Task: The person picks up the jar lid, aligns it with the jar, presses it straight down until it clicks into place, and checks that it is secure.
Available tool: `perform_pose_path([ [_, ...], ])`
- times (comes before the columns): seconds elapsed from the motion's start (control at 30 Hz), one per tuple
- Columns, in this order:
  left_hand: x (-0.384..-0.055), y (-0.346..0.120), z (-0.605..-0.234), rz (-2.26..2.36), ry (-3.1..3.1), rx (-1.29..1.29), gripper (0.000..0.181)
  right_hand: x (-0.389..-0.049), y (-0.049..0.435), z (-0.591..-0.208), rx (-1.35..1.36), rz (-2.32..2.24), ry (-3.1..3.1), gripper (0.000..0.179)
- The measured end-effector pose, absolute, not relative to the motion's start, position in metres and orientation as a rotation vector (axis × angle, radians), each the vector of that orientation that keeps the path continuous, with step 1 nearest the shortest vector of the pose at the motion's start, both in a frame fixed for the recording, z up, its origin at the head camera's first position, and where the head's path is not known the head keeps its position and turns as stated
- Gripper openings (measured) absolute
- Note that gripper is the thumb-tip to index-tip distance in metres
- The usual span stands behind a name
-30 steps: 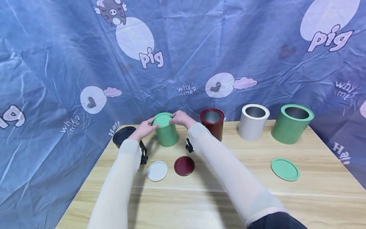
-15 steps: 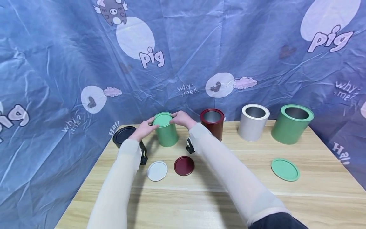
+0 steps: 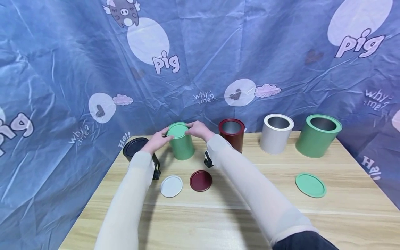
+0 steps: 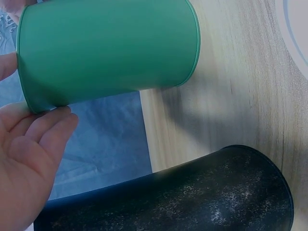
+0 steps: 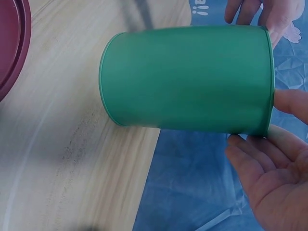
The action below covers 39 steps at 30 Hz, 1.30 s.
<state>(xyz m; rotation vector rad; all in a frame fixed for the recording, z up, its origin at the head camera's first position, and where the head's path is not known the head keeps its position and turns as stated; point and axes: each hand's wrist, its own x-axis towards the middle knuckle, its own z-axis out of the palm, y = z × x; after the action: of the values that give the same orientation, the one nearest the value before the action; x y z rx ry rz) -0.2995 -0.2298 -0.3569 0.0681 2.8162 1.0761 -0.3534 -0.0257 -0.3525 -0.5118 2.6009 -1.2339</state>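
Note:
A green can (image 3: 183,148) with a green lid (image 3: 177,130) on its top stands upright near the table's back edge, left of centre in the head view. My left hand (image 3: 157,141) grips the left side of its upper rim, thumb at the lid's edge and the other fingers against the side wall. On the opposite side my right hand (image 3: 200,130) holds the rim in the same manner. In the left wrist view the fingertips (image 4: 60,127) lie under the curve of the wall. The right wrist view shows fingers (image 5: 245,161) on the wall just below the rim.
Left of the green can stands a black lidded can (image 3: 134,147), partly behind my left hand. Open dark red (image 3: 235,142), white (image 3: 275,140) and larger green (image 3: 315,142) cans line the back right. White (image 3: 171,186), dark red (image 3: 201,181) and green (image 3: 310,185) lids lie on the table.

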Motion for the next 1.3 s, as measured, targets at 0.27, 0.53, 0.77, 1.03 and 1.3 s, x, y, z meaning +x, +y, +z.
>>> perform_pose_path([
  [0.27, -0.3, -0.229, -0.354, 1.034, 2.822, 0.068, 0.071, -0.352, -0.026, -0.351, -0.515, -1.243, 2.592, 0.055],
  [0.53, -0.304, -0.224, -0.358, 1.01, 2.898, 0.108, 0.077, -0.351, -0.027, -0.353, -0.65, -1.145, 2.669, 0.059],
  [0.77, -0.309, -0.218, -0.355, 0.964, 2.975, 0.21, 0.082, -0.35, -0.024, -0.34, -0.722, -1.091, 2.698, 0.059],
  [1.03, -0.305, -0.215, -0.34, 0.926, 3.006, 0.248, 0.083, -0.343, -0.008, -0.318, -0.754, -1.082, 2.681, 0.062],
  [1.3, -0.292, -0.213, -0.336, 0.905, 3.0, 0.32, 0.083, -0.329, 0.007, -0.314, -0.836, -0.996, 2.673, 0.068],
])
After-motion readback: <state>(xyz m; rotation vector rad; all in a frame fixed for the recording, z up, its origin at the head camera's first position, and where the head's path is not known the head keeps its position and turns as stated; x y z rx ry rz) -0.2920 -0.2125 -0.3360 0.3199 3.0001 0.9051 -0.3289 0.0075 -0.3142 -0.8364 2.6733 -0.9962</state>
